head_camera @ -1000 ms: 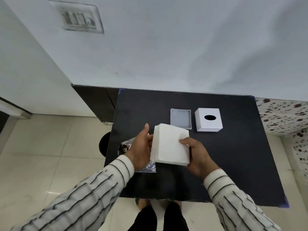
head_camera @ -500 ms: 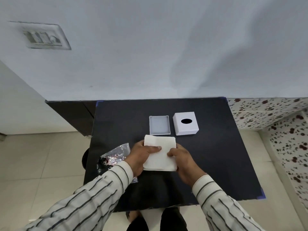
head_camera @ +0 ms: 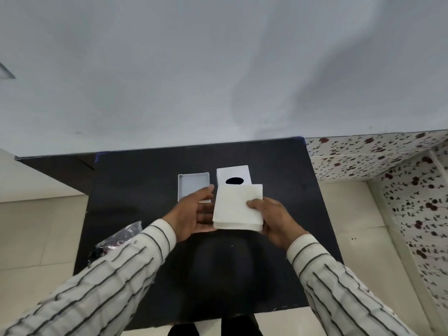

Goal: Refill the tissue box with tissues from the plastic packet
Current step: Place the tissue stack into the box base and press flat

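Note:
A white stack of tissues (head_camera: 238, 207) is held just above the black table (head_camera: 286, 214), and its far edge overlaps the near side of the white box top with the oval hole (head_camera: 232, 172). My right hand (head_camera: 274, 218) grips the stack's right side, thumb on top. My left hand (head_camera: 194, 212) supports the left edge with its fingers underneath and its thumb raised. The open grey box base (head_camera: 192, 183) lies left of the box top, partly behind my left thumb. The plastic packet (head_camera: 121, 236) lies at the table's left edge, half hidden by my left sleeve.
A white wall rises right behind the table. A flower-patterned surface (head_camera: 378, 156) adjoins the table on the right. Pale floor tiles surround the other sides.
The tissue stack has moved away from me and to the right, and now reaches the box top. My left thumb has lifted off the top of the stack. The view has tilted up.

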